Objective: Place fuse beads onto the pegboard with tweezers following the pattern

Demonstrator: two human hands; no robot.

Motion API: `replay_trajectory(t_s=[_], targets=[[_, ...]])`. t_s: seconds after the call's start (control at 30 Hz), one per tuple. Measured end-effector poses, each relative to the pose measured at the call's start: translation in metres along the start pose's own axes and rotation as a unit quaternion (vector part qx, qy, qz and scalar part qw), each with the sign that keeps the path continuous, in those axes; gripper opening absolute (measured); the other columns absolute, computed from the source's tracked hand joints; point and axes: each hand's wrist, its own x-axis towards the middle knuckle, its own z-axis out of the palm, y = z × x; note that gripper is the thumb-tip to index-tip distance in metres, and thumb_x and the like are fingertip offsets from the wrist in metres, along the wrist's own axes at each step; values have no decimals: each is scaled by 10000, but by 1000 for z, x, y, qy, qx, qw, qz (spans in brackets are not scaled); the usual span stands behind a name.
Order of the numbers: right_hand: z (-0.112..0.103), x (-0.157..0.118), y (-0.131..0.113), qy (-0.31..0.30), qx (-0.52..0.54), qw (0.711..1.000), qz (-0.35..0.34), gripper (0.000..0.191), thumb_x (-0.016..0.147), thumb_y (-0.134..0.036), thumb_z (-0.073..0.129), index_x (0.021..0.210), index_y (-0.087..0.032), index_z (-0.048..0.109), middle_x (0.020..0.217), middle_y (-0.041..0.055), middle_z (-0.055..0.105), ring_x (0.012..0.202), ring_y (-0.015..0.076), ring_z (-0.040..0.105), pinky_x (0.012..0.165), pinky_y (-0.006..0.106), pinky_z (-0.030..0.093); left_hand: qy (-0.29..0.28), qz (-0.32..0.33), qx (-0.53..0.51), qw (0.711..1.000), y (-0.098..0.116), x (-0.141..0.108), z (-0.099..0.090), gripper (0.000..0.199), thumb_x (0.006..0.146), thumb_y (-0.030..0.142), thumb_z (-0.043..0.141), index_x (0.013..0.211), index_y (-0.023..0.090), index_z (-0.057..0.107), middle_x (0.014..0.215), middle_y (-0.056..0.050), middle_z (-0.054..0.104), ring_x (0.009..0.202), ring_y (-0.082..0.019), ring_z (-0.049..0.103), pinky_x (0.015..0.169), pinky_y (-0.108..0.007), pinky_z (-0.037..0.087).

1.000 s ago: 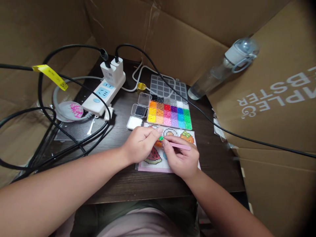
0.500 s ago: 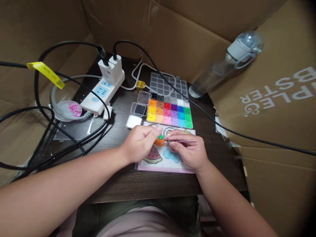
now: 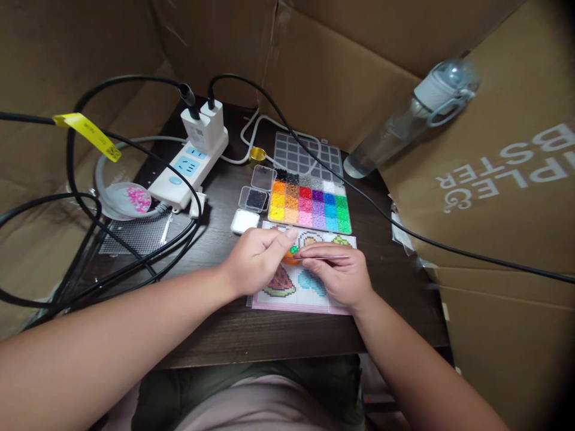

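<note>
Over the printed pattern sheet (image 3: 269,302), my left hand (image 3: 257,260) is closed on an orange and green piece (image 3: 291,258), its thumb lying along the piece's upper left side. My right hand (image 3: 345,274) pinches thin tweezers (image 3: 330,257), whose tip reaches the right side of the piece. Printed on the sheet are a watermelon slice (image 3: 281,284) and a blue figure (image 3: 311,281), partly covered by my right hand. Just behind the sheet stands an open bead box (image 3: 309,206) with beads sorted by colour.
Small clear boxes of white beads (image 3: 245,221) and black beads (image 3: 255,199) sit left of the bead box. A power strip (image 3: 188,170), looped black cables and a dish of pink beads (image 3: 123,200) are at left. A bottle (image 3: 390,129) stands at back right.
My right hand has shifted slightly left and the tweezers with it, their tip now further over the piece. My left hand has hardly moved.
</note>
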Motion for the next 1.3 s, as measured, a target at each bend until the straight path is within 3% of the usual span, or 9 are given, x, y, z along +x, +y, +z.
replay_trajectory(t_s=[0.97,1.17,1.3], targets=[[1,1,-4,8,-16,1000,15,82,727,-186,698,768,-237,748,743,26,743,710,180,703,711,305,585,-5,-7,-3,1000,0,0,0,492,904,438,374,489,184,298,483,47,273,464,-87,276,438,-228,250],[-8,6,-11,46,-12,999,6,79,751,-191,670,754,-212,747,755,54,743,726,197,706,711,312,587,-7,-53,-5,999,2,-2,-1,510,902,452,375,471,187,310,442,45,270,445,-97,290,449,-243,246],[-21,30,-13,125,-35,992,-3,85,750,-215,666,743,-195,748,761,67,741,722,199,703,689,301,581,-5,-44,-5,999,0,0,0,514,901,488,357,487,193,276,454,46,261,457,-97,268,455,-243,237]])
